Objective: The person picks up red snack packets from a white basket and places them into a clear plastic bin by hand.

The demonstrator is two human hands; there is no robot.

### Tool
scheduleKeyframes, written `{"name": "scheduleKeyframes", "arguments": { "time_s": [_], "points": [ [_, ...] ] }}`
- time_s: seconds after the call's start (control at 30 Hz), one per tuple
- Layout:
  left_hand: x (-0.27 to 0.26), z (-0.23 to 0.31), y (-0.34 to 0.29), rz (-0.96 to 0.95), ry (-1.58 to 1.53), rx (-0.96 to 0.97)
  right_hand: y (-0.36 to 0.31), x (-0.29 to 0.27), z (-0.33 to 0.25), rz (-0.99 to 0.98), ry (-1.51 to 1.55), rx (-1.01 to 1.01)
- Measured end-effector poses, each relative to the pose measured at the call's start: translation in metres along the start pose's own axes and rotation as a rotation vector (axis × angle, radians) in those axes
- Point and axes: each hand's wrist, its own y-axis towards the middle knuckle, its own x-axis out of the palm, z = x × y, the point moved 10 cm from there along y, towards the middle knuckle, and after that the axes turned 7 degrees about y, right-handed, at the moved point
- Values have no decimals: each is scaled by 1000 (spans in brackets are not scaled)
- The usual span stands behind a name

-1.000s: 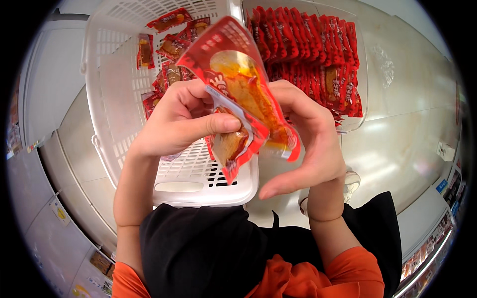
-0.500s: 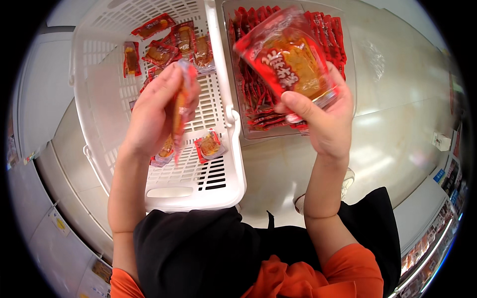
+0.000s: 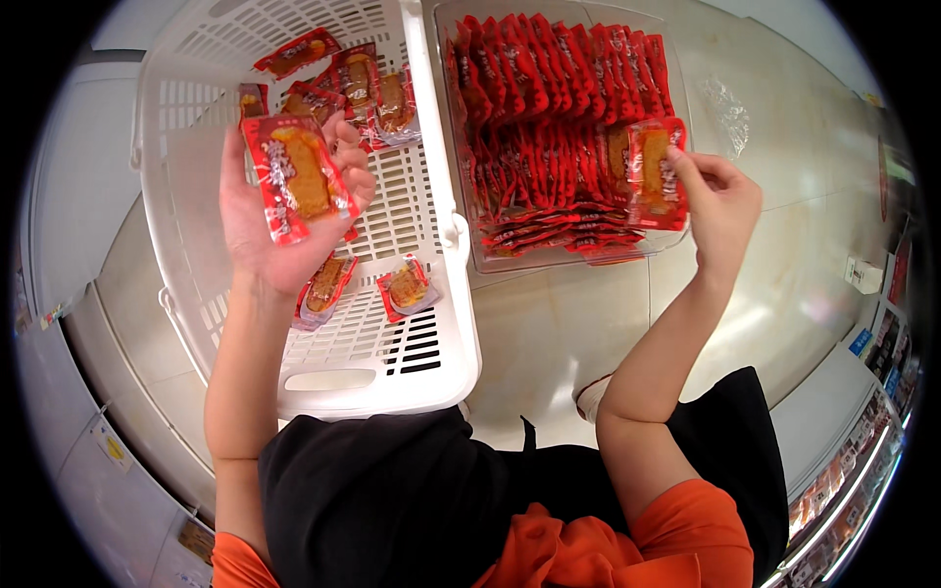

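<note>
My left hand (image 3: 265, 240) is over the white plastic basket (image 3: 456, 323), palm up with its fingers partly curled. On that palm rests a red snack packet (image 3: 306, 181), its clear window showing a brown, flat piece of food. Over at the right side of the clear plastic bin (image 3: 482, 263), my right hand (image 3: 723, 201) pinches another red packet (image 3: 652, 174) between thumb and fingers. That packet stands against the end of a row. Tightly packed rows of red packets (image 3: 549, 69) fill the bin. Several loose packets (image 3: 407, 287) lie in the basket.
A crumpled clear wrapper (image 3: 725, 113) lies on the tiled floor to the right of the bin. The basket's white handle (image 3: 436, 127) runs along its right side, beside the bin. Shelving with packaged goods (image 3: 853, 470) lines the right edge; pale cabinets (image 3: 83, 402) stand at left.
My right hand has moved right and lowered its packet to the bin's right end. My left hand has turned palm up, so its packet now faces upward.
</note>
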Motion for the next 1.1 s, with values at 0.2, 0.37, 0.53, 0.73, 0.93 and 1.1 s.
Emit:
{"name": "scheduleKeyframes", "arguments": {
  "time_s": [0.2,0.37,0.53,0.73,0.93,1.1],
  "points": [
    [15,-3,-1,-81,161,-33,-4,16,20,80,-438,45],
    [25,-11,-1,-149,316,-40,-4,28,16,58,-412,-82],
    [28,-8,-2,-96,381,31,-4,36,11,102,-547,-313],
    [35,-15,-6,-85,558,47,-4,37,13,117,-545,-292],
    [21,-14,-12,-59,548,-14,-14,35,-9,111,-225,-278],
    [23,-15,-12,-160,518,-56,-39,65,-42,-42,105,-329]
  ]
}}
